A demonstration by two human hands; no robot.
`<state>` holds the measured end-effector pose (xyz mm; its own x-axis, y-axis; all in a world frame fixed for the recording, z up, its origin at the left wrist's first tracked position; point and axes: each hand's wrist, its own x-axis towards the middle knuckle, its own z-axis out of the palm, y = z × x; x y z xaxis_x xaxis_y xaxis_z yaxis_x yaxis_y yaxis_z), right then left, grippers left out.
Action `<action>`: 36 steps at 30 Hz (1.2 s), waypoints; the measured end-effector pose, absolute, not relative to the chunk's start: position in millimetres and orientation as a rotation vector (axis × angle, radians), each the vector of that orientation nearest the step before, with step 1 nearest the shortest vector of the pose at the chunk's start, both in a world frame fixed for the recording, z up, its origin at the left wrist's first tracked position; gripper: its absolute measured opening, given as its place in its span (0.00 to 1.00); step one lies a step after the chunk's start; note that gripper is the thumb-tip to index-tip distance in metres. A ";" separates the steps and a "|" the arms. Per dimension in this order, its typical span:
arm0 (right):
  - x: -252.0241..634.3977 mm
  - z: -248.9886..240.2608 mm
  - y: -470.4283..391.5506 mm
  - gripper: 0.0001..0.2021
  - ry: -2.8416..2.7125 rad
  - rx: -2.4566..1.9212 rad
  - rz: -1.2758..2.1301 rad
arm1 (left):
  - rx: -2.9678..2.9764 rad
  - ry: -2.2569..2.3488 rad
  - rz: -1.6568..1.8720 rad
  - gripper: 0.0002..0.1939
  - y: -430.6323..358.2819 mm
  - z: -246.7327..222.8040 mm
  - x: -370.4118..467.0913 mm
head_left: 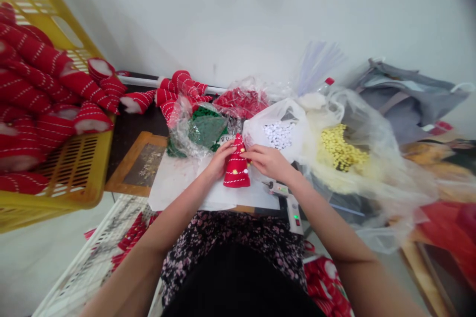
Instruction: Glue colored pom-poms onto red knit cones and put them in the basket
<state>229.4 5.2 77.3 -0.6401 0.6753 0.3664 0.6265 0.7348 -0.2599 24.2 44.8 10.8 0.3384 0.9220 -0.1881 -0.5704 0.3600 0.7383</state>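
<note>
Red stitched cone [236, 164] points 12 o'clock; my left hand [220, 159] grips 10 o'clock side, right hand [270, 161] at 2, pinch unclear.

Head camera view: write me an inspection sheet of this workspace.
surface: white paper sheet over a dark tabletop
job's things: red cone with white dashes, studded with small yellow and white pieces; glue gun beside the right forearm
clutter: open bags of green, red, white and yellow pieces
hands: left holds the cone; right at its other side, grip unclear
cables: nothing seen
surroundings: yellow crate of red striped pieces at left, grey bag at right
</note>
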 end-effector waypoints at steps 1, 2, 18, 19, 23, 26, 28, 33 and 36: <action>229.5 78.1 5.5 0.19 -2.505 -0.987 0.146 | 0.623 0.662 1.058 0.24 44.9 11.0 24.3; 229.7 78.9 5.6 0.20 -2.517 -0.988 0.140 | 0.622 0.661 1.056 0.24 45.0 11.3 24.4; 228.7 79.1 2.4 0.17 -2.406 -1.032 0.280 | 0.656 0.659 1.051 0.24 46.7 9.0 23.6; 227.8 79.0 2.0 0.15 -2.400 -1.063 0.284 | 0.660 0.653 1.049 0.25 46.7 8.9 23.1; 226.5 74.6 3.7 0.07 -2.435 -1.153 0.239 | 0.684 0.638 1.026 0.27 43.7 9.0 21.8; 227.2 69.5 6.2 0.06 -2.439 -1.145 0.178 | 0.782 0.612 0.975 0.33 40.0 9.0 20.9; 228.0 67.3 7.3 0.07 -2.434 -1.111 0.150 | 0.849 0.607 0.948 0.37 38.9 8.2 20.5; 229.7 66.9 8.0 0.10 -2.455 -0.992 0.130 | 0.935 0.654 0.957 0.40 41.4 2.5 20.5; 228.9 66.5 7.4 0.11 -2.408 -0.965 0.157 | 0.946 0.688 0.968 0.42 43.8 -1.8 20.9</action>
<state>228.9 7.4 66.5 -0.6008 0.6695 0.4369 0.6073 0.7376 -0.2953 20.9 43.8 -1.8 0.4200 0.9044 -0.0758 -0.3691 0.2465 0.8961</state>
